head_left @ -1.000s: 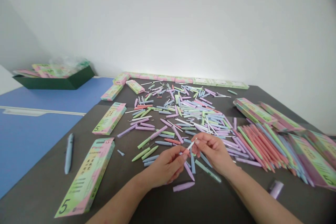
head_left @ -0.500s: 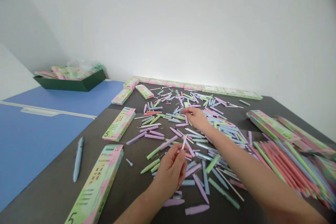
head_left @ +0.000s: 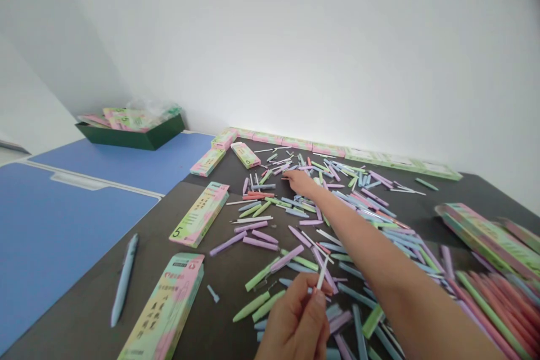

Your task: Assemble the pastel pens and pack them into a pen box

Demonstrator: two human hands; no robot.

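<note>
My left hand (head_left: 297,318), near the front of the table, is closed in a pinch on a thin white pen refill (head_left: 323,273) that points up. A bit of reddish colour shows between its fingertips. Stretched over the heap of loose pen parts (head_left: 261,243), my right hand (head_left: 298,180) has its fingertips pinched at a small orange-red pen part (head_left: 285,178), mostly covered by them. Purple, green and blue barrels lie around both hands, with several white refills among them. To the left rests a whole blue pen (head_left: 124,281), beside a small blue piece (head_left: 213,293).
Pink-green pen boxes (head_left: 200,215) line the dark table's left side and back edge. At right are more boxes (head_left: 493,233) and a bundle of coloured barrels (head_left: 500,304). A dark green tray (head_left: 126,138) with packaging stands on the blue surface (head_left: 67,225).
My right hand has moved left over the heap to the small orange-red part. My left hand keeps hold of the white refill. The view has shifted, so things appear lower and farther right.
</note>
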